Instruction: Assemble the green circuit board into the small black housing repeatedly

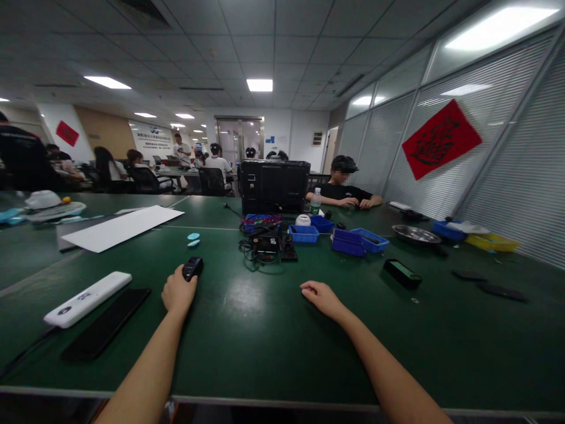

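Observation:
My left hand [179, 290] is closed around a small black handheld device [193, 268] with buttons on its face, low over the green table [247, 353]. My right hand [324, 299] rests on the tabletop to the right of centre. Its fingers are loosely bent and point left, with nothing visible in them. A white power strip [88, 299] and a flat black slab [106, 324] lie left of my left hand. Two small light-blue pieces [193, 239] sit just beyond the device. A black and green box [402, 274] is off to the right of my right hand.
A black monitor-like case [274, 187] stands at the back, with tangled cables and a black adapter [266, 243] before it. Blue trays [304, 234], a baseball [303, 220], a bottle [315, 201] and a metal bowl [415, 234] stand around. A person [344, 188] sits opposite.

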### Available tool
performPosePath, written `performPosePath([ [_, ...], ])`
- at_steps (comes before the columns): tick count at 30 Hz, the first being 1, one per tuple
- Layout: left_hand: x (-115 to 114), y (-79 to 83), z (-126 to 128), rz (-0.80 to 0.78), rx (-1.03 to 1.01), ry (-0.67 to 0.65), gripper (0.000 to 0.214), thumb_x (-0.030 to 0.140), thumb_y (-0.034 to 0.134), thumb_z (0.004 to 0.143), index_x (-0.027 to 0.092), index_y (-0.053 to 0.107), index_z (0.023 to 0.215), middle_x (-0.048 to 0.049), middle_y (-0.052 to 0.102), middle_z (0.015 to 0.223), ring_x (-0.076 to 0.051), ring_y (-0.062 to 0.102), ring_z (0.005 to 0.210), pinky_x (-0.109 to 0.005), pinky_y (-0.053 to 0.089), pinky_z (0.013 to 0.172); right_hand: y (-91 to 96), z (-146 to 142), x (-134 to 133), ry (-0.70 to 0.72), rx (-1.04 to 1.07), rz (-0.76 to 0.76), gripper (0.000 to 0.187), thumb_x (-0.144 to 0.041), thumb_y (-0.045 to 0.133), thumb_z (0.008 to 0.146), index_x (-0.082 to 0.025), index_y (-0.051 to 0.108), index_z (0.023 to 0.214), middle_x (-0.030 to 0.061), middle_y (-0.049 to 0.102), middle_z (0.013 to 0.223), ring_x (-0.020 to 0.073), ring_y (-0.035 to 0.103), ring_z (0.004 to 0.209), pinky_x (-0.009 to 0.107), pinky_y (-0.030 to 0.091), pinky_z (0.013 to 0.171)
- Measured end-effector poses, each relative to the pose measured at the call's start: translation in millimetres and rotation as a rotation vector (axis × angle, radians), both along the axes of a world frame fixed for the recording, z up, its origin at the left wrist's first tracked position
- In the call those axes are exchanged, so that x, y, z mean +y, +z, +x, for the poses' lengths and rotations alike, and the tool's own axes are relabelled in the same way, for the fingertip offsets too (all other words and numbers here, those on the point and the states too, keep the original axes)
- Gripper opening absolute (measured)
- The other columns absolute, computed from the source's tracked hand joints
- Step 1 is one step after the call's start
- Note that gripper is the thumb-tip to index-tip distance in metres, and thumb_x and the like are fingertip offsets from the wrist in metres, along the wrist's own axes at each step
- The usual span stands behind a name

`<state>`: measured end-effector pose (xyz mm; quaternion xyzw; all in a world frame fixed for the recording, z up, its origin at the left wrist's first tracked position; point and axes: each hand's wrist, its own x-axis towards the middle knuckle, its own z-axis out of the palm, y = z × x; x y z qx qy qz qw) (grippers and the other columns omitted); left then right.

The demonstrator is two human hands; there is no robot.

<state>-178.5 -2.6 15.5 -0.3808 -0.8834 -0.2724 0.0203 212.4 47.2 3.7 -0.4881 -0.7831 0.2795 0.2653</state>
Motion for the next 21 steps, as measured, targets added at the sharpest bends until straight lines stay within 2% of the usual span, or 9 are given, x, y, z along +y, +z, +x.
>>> performPosePath([
  [6, 1, -1.9, 8, -0.007, 0.103, -0.104, 0.054, 0.042, 0.045, 0.076, 0.016, 0.043, 0.123, -0.0138, 0.056, 0.107, -0.028, 0.056, 0.094, -0.035, 0.043, 0.075, 0.1, 1, 0, -0.003, -0.009, -0.009, 0.028, -0.031, 0.049, 0.077, -0.015, 0.065, 0.093, 0.0055, 0.065, 0.08, 0.0154, 0.057, 0.069, 0.026, 0.042, 0.064],
  [14, 2, -4.7, 24, -0.003, 0.198, -0.155, 0.052, 0.044, 0.044, 0.076, 0.011, 0.044, 0.116, -0.015, 0.055, 0.101, -0.027, 0.055, 0.09, -0.034, 0.041, 0.076, -1.2, 1, 1, 0.006, -0.009, -0.01, 0.029, -0.032, 0.049, 0.077, -0.014, 0.064, 0.093, 0.006, 0.065, 0.083, 0.016, 0.057, 0.072, 0.026, 0.042, 0.066],
  [21, 6, -17.6, 46, 0.027, 0.218, -0.468, 0.065, 0.049, 0.049, 0.074, 0.01, 0.036, 0.125, -0.0145, 0.054, 0.107, -0.025, 0.052, 0.099, -0.031, 0.039, 0.084, 0.5, 0, 0, 0.006, -0.006, -0.009, 0.028, -0.032, 0.048, 0.077, -0.015, 0.064, 0.093, 0.0065, 0.065, 0.085, 0.0164, 0.058, 0.074, 0.027, 0.043, 0.068],
])
